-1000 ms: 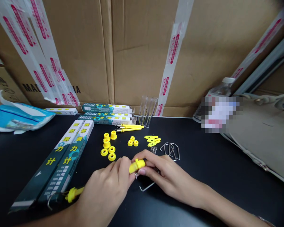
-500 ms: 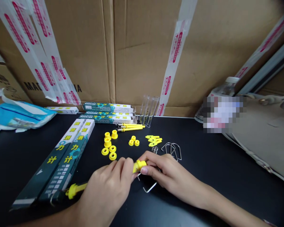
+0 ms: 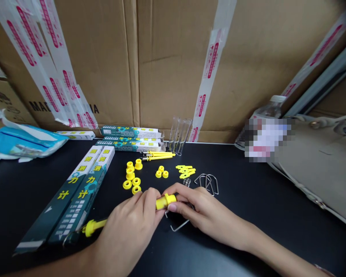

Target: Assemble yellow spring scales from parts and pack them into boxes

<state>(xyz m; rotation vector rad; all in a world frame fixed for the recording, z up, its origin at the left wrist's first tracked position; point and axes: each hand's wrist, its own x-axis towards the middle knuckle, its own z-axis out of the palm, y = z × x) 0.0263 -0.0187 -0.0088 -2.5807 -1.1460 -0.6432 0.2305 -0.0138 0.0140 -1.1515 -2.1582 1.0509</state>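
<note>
My left hand (image 3: 134,223) is wrapped round a tubular spring scale, and its yellow hooked end (image 3: 90,228) sticks out at the left. From the other side of that hand comes the scale's yellow collar (image 3: 166,201). My right hand (image 3: 194,207) pinches the collar's end between thumb and fingers; the fingertips behind it are hidden. A bent wire hook (image 3: 180,226) shows under my right hand; I cannot tell whether it is held or lies on the table. Just beyond the hands are yellow flanged collars (image 3: 130,174), small yellow caps (image 3: 158,174), flat yellow pieces (image 3: 187,172) and small springs (image 3: 187,182).
Two long printed boxes (image 3: 81,192) lie at the left, with more boxes (image 3: 129,132) behind. Clear tubes (image 3: 178,134) stand near yellow rods (image 3: 158,155). More wire hooks (image 3: 209,181) lie right of centre. A bottle (image 3: 272,107) and beige bag (image 3: 320,165) are at the right; cardboard (image 3: 173,69) rises behind.
Both hands and the spring scale have shifted slightly left in view, and slightly more of the yellow collar shows between them. The grip of each hand looks the same.
</note>
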